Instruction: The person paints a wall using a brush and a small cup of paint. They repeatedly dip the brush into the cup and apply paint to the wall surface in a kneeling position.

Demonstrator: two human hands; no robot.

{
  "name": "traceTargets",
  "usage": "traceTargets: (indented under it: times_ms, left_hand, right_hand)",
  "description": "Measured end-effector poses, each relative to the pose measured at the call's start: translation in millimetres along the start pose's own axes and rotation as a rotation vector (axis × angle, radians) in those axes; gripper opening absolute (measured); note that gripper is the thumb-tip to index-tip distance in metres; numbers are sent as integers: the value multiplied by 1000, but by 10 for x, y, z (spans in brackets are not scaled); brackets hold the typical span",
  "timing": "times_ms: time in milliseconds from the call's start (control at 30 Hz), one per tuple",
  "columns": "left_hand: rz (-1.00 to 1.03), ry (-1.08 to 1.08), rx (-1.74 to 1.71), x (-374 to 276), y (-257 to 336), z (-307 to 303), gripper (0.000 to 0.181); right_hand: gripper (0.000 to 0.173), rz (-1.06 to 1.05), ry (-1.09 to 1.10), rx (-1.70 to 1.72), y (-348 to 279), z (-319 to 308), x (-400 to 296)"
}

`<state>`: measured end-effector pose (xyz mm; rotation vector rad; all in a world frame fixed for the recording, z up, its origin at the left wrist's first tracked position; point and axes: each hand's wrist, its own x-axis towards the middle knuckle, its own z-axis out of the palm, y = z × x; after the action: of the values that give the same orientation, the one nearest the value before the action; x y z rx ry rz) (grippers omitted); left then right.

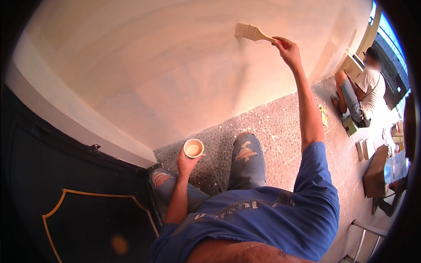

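My right hand (289,52), raised on an outstretched arm, grips the red end of a paintbrush handle. The wide bristles of the paintbrush (247,32) point left against or close to the cream wall (158,65); I cannot tell whether they touch it. Patchy tones and broad strokes mark the wall's surface. Lower down, above my left knee, my left hand (187,162) is wrapped around a small cup (193,148). Pale, cream-coloured paint (193,150) lies inside the cup.
A black door (98,223) with gold trim stands at my left, beside a pale frame (82,121). Pebbled floor (283,131) bears white spots. To the right are a seated person (370,82), a yellow flip-flop (323,115), a brown box (376,172) and a metal-railed object (368,227).
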<state>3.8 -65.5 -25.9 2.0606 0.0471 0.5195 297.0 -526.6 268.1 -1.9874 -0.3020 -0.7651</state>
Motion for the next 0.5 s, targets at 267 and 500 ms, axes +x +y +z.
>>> traceTargets:
  times_ms: [267, 500]
  left_hand:
    - [-55, -43, 86, -13, 36, -18, 75]
    - [-39, -25, 64, -31, -19, -35, 76]
  right_hand:
    - [30, -43, 125, -177, 447, -458, 13]
    - [33, 25, 196, -198, 167, -477, -577]
